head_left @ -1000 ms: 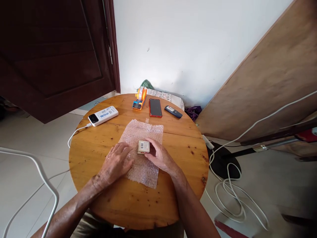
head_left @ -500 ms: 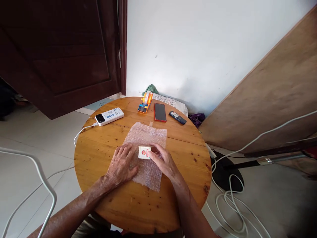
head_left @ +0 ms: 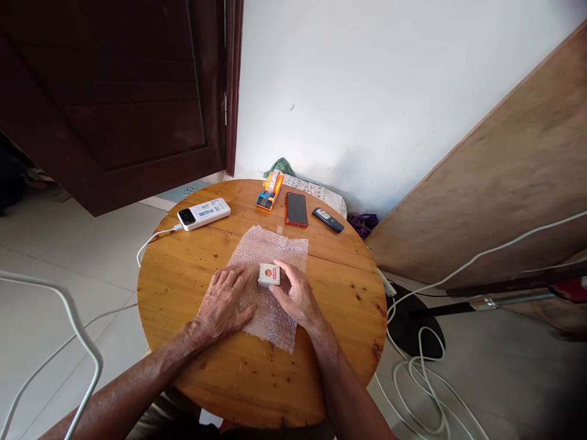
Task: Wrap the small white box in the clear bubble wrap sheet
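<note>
A sheet of bubble wrap (head_left: 270, 324) lies flat on the round wooden table (head_left: 339, 305). Above its middle is a small white box (head_left: 269, 274) with a red round mark and red print on top. My right hand (head_left: 296, 293) grips the box at its right side, thumb at the near edge and forefinger at the far edge. Flat on the left part of the bubble wrap rests my left hand (head_left: 227, 302), fingers stretched out and thumb apart, holding nothing. Its fingertips are just left of the box.
Along the table's back stand a white power bank (head_left: 204, 214) with a cable, an orange tape dispenser (head_left: 269, 190), a red-edged phone (head_left: 296, 209) and a dark blue handheld device (head_left: 328, 220). A white cable (head_left: 426, 373) lies coiled on the floor at right.
My right hand has shifted the box slightly up and to the right, and the box's front side now shows. My left hand stays in about the same place.
</note>
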A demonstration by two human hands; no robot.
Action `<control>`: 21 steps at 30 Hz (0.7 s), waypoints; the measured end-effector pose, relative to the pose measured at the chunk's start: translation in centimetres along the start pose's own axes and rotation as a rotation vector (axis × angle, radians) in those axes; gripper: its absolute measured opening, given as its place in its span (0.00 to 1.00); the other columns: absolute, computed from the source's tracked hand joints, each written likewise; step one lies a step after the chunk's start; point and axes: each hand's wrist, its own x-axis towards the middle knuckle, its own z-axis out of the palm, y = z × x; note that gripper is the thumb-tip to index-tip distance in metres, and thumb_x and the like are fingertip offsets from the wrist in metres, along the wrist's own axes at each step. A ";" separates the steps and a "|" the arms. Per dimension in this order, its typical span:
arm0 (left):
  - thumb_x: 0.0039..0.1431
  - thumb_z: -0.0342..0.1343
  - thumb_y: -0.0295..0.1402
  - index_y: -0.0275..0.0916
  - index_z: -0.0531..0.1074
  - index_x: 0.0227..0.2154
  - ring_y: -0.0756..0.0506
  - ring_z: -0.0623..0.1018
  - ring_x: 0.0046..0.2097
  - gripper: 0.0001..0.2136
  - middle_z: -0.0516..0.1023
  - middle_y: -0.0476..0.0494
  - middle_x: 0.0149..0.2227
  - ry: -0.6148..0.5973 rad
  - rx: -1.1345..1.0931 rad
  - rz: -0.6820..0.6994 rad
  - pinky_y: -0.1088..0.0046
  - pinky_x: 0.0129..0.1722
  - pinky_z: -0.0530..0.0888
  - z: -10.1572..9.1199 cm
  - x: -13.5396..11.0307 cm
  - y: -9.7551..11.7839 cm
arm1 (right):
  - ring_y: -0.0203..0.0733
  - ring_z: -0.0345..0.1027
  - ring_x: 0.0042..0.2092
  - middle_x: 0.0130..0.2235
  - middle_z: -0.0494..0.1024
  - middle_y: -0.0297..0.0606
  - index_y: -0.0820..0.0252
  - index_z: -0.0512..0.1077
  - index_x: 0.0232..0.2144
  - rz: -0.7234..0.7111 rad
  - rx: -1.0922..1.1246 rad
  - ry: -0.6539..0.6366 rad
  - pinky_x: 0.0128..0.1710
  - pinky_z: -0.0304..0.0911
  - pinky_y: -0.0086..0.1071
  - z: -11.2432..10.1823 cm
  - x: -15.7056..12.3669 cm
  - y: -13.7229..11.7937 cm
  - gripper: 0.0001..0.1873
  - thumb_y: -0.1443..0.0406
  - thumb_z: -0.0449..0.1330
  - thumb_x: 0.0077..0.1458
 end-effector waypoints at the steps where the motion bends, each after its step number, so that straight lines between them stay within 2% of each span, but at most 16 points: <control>1: 0.50 0.59 0.36 0.38 0.62 0.59 0.33 0.66 0.59 0.31 0.68 0.33 0.58 0.005 0.001 -0.009 0.50 0.59 0.63 0.0 0.0 0.0 | 0.50 0.68 0.54 0.52 0.75 0.43 0.55 0.67 0.54 0.016 0.011 0.034 0.57 0.61 0.46 0.0 0.0 0.0 0.26 0.67 0.61 0.50; 6: 0.50 0.59 0.38 0.35 0.64 0.57 0.33 0.67 0.59 0.30 0.69 0.32 0.57 0.005 0.009 -0.025 0.50 0.60 0.63 -0.1 0.1 0.3 | 0.47 0.71 0.48 0.49 0.77 0.42 0.54 0.67 0.53 0.079 0.089 0.221 0.50 0.66 0.42 -0.4 0.0 -0.4 0.23 0.60 0.62 0.54; 8: 0.50 0.60 0.38 0.35 0.63 0.57 0.33 0.67 0.59 0.31 0.69 0.32 0.57 0.001 0.005 -0.030 0.51 0.60 0.63 -0.1 0.2 0.4 | 0.48 0.71 0.48 0.48 0.77 0.42 0.54 0.68 0.52 0.065 0.060 0.185 0.50 0.66 0.42 -0.2 0.0 -0.3 0.23 0.62 0.62 0.53; 12: 0.48 0.60 0.37 0.36 0.62 0.58 0.33 0.67 0.59 0.33 0.69 0.32 0.57 0.005 0.003 -0.044 0.50 0.60 0.63 -0.2 0.2 0.4 | 0.51 0.69 0.51 0.50 0.77 0.43 0.55 0.69 0.51 0.006 -0.097 0.013 0.53 0.62 0.46 0.6 0.2 0.1 0.27 0.68 0.65 0.46; 15: 0.48 0.60 0.37 0.36 0.62 0.59 0.33 0.66 0.59 0.33 0.69 0.32 0.58 0.001 0.004 -0.034 0.50 0.60 0.62 -0.1 0.2 0.3 | 0.51 0.68 0.52 0.51 0.76 0.42 0.54 0.67 0.53 0.006 -0.136 0.006 0.53 0.61 0.46 1.0 0.2 0.4 0.30 0.69 0.64 0.46; 21: 0.49 0.59 0.37 0.36 0.61 0.60 0.33 0.66 0.60 0.33 0.68 0.32 0.59 0.001 0.034 -0.025 0.50 0.60 0.62 0.1 0.0 0.4 | 0.52 0.69 0.50 0.49 0.77 0.42 0.54 0.68 0.51 -0.001 -0.166 0.020 0.52 0.61 0.46 1.3 0.1 0.4 0.27 0.67 0.66 0.46</control>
